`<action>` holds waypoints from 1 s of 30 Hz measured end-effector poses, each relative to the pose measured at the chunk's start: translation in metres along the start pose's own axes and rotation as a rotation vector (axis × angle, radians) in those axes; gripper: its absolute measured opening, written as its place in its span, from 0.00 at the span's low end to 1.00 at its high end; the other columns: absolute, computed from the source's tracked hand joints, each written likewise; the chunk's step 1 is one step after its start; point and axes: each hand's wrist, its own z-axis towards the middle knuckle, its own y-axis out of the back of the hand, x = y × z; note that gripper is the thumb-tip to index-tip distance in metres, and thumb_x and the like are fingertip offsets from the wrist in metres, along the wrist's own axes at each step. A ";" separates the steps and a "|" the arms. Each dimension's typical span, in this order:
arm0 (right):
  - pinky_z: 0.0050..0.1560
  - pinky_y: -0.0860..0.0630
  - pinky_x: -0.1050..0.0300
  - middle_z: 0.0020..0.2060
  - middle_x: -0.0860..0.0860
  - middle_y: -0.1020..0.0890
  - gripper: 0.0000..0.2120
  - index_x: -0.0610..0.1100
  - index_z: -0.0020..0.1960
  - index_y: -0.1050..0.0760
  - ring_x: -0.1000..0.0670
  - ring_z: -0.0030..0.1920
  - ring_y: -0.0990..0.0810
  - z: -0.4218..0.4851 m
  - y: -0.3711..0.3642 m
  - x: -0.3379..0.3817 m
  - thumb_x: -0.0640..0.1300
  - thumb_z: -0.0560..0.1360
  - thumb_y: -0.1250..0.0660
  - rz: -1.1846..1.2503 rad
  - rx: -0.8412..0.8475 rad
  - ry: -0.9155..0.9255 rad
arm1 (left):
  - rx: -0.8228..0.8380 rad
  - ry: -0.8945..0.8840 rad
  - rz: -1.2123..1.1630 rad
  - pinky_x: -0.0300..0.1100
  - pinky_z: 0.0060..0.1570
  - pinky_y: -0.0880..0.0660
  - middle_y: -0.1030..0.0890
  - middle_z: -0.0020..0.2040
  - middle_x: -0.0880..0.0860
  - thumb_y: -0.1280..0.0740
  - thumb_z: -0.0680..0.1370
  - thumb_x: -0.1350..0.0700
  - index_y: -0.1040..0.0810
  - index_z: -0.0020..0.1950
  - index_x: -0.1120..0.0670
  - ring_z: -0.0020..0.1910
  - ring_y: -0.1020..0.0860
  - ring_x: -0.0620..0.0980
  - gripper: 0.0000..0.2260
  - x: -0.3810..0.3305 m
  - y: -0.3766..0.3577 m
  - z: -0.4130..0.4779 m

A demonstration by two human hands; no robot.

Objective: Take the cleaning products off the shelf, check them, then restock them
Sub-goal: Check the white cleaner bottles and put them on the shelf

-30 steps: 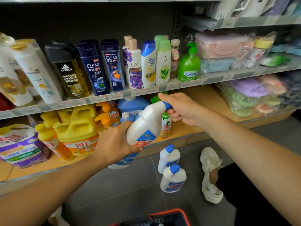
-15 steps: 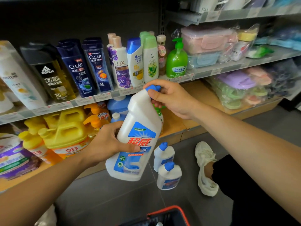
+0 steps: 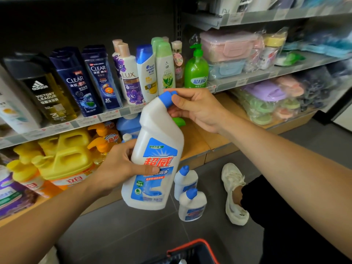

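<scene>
Shop shelving (image 3: 114, 115) fills the background above a grey floor. My left grip (image 3: 118, 168) wraps the labelled waist of the white cleaner bottle (image 3: 158, 134), held tilted in front of the lower shelf. It looks rigid, slick and likely liquid-heavy, so the body is the place to hold. Two matching bottles (image 3: 192, 206) stand on the floor just beneath. My right grip (image 3: 197, 110) pinches the held bottle's blue cap (image 3: 165, 99).

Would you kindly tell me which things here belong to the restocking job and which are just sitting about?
Job in hand:
held cleaner bottle
its blue cap
far floor bottle
near floor bottle
bottom shelf

Just about:
shampoos
lunch boxes
bagged slippers
shoe
</scene>
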 end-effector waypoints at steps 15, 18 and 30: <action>0.47 0.20 0.61 0.52 0.54 0.16 0.13 0.44 0.59 0.17 0.56 0.51 0.17 -0.004 -0.001 0.002 0.42 0.74 0.25 -0.509 0.072 -0.024 | -0.334 -0.131 0.703 0.50 0.41 0.17 0.15 0.48 0.43 0.17 0.59 0.40 0.19 0.60 0.45 0.45 0.17 0.44 0.31 0.009 0.008 -0.002; 0.53 0.26 0.72 0.50 0.64 0.17 0.19 0.49 0.60 0.17 0.65 0.53 0.20 -0.010 -0.003 0.007 0.48 0.69 0.21 -0.892 0.163 0.102 | -0.324 -0.157 0.808 0.47 0.40 0.18 0.15 0.49 0.44 0.18 0.61 0.38 0.19 0.60 0.45 0.44 0.17 0.43 0.31 0.010 0.004 -0.004; 0.34 0.35 0.58 0.45 0.57 0.19 0.32 0.59 0.58 0.25 0.51 0.44 0.22 -0.028 -0.033 -0.006 0.71 0.59 0.25 -1.668 0.415 0.230 | -0.261 -0.223 1.038 0.41 0.38 0.22 0.15 0.50 0.45 0.23 0.63 0.32 0.21 0.64 0.41 0.43 0.18 0.44 0.32 0.015 0.000 -0.005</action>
